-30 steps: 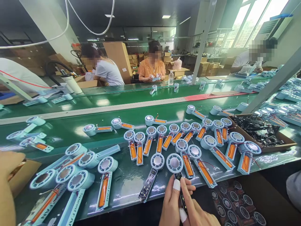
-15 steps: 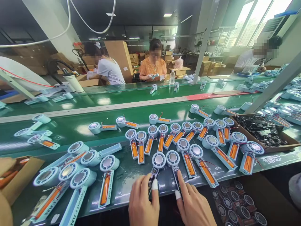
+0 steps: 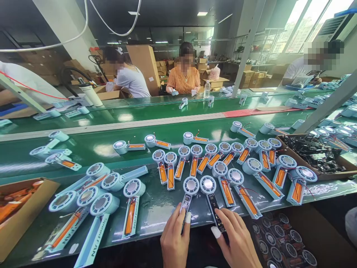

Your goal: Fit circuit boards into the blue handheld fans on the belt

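Observation:
Two light-blue handheld fans lie side by side at the table's front edge, handles toward me. My left hand [image 3: 175, 238] is closed on the handle of the left fan [image 3: 191, 185], thumb and fingers on either side of it. A circuit board shows in that handle, partly covered by my fingers. On the right fan [image 3: 208, 184], a black circuit board [image 3: 214, 205] lies along the handle. My right hand [image 3: 237, 240] grips this board and handle at the lower end, thumb on the near side. Around them, several open-handled fans [image 3: 226, 191] show orange batteries and thin wires.
More fans [image 3: 103, 204] lie at left, near a carton [image 3: 30, 214] of orange batteries. A box [image 3: 341, 172] of black boards stands at right. Below the edge, a carton [image 3: 320, 219] holds round parts. Behind the green conveyor [image 3: 92, 149], a person [image 3: 184, 78] handles fan parts.
The view has shifted slightly. Both hands still hold the two fans; my right fingers have slid down the handle, so more of the black board shows.

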{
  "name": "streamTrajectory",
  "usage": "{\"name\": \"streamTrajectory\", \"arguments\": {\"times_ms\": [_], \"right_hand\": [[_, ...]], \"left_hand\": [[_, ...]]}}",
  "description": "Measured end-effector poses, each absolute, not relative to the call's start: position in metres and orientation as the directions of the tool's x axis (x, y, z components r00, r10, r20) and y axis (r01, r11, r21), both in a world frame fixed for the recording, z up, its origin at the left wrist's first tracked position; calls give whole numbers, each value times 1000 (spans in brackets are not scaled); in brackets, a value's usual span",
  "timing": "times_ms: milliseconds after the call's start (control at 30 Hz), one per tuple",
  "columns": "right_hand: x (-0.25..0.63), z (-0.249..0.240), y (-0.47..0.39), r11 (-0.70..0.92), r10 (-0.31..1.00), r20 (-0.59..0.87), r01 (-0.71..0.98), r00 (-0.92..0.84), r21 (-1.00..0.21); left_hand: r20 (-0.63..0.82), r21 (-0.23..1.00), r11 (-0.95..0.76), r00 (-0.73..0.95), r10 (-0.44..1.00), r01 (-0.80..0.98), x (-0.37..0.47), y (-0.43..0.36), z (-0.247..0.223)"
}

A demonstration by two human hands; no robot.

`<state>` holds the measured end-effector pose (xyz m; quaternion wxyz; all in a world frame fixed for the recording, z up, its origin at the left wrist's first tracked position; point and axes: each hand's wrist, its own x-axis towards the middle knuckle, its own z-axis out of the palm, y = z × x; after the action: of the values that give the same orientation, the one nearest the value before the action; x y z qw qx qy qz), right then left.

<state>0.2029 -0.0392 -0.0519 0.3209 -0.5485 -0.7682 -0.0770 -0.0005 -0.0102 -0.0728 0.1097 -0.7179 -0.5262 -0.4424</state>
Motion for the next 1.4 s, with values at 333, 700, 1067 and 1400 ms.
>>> {"name": "streamTrajectory", "arguments": {"times_ms": [333,700,1067,1400], "right_hand": [[199,-54,-38,391,724,665,903,-183,-177],[195,-52,-34,406,743,640,892,-196,-198],[188,-55,-34,329,791,606,894,-84,-305],[185,-67,-27,372,748,661,858,-53,-353]], "left_hand": [[760,239,-437,112,640,867,-5,-11,-81],[685,188,-393,167,709,900,-5,-12,-59],[717,278,-410,96,690,869,8,-3,-61],[784,248,-467,107,611,849,7,4,-62]]}}
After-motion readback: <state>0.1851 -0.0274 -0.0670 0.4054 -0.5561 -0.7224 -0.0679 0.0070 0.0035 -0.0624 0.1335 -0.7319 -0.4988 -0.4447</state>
